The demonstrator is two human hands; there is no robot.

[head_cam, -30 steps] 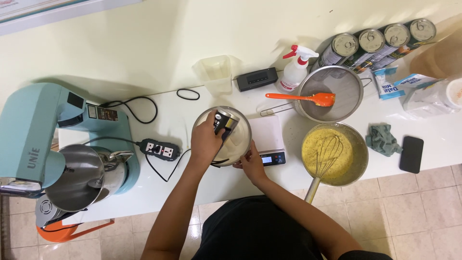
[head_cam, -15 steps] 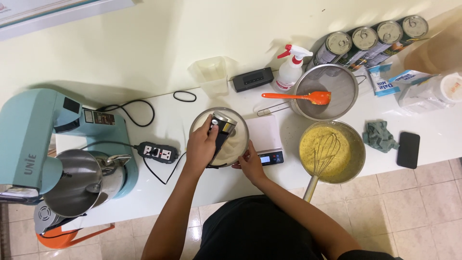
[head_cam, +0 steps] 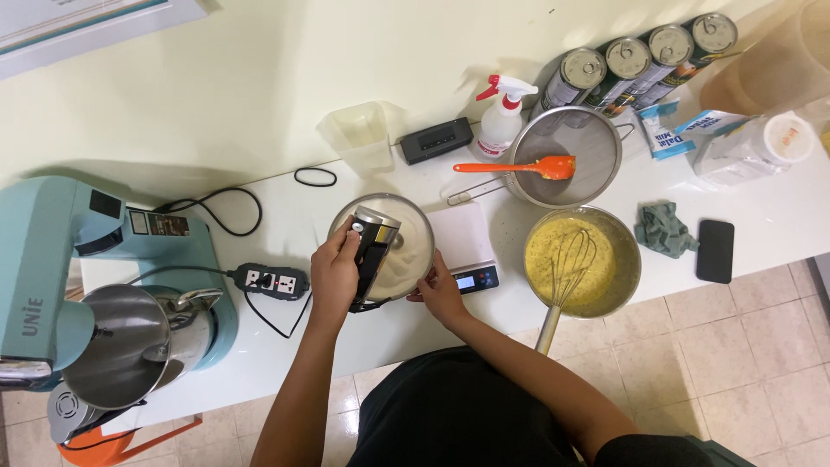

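The left hand (head_cam: 335, 275) was clamped around a black and silver hand mixer (head_cam: 373, 253), fingers wrapped tight on its body, holding it over a round metal bowl (head_cam: 419, 227) of pale cream; the mixer lay across the bowl's left half, tilted down toward the person; the right hand (head_cam: 441, 292) gripped the bowl's near rim, fingers closed on the edge, steadying it; the bowl sat at the middle of the white tabletop (head_cam: 285, 233), just beside a small kitchen scale (head_cam: 471, 246) on its right; further right stood a second metal bowl (head_cam: 584, 259) of yellow batter with a whisk (head_cam: 566, 272) leaning in it, handle toward the person; behind that, a sieve (head_cam: 566, 156) carried an orange spatula (head_cam: 519, 167) across its rim; a spray bottle (head_cam: 500, 121) and a row of tins (head_cam: 640, 56) lined the wall; a green cloth (head_cam: 664, 229) and a dark phone (head_cam: 715, 251) lay at the right; a pale blue stand mixer (head_cam: 52, 259) filled the left end, a power strip (head_cam: 272, 280) between it and the left hand.
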